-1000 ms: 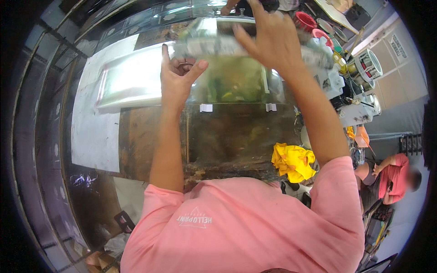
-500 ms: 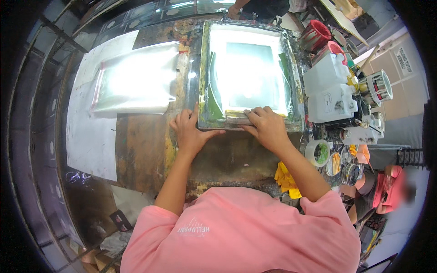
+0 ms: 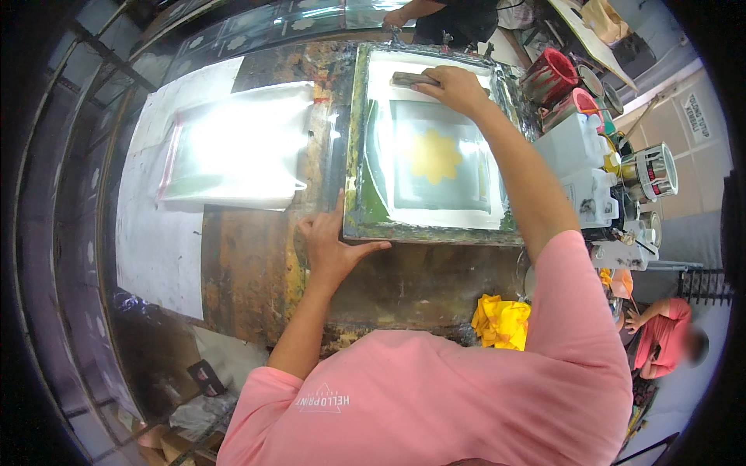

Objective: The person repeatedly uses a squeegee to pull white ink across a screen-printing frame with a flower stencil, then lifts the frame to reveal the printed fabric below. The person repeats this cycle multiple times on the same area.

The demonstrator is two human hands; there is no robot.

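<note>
Of the wearer's own hands, two are counted: one left hand (image 3: 330, 248) and one right hand (image 3: 456, 89). One frame (image 3: 435, 234), one squeegee (image 3: 412, 80) and one yellow flower (image 3: 434, 157) are seen. One plastic pile (image 3: 241, 144) is found, its layers too glaring to be counted. One white sheet (image 3: 159, 268), one cloth (image 3: 501, 321), one red pot (image 3: 550, 75) and at least two jugs (image 3: 569, 146) are noted. Two other people (image 3: 667, 334) are counted.
</note>
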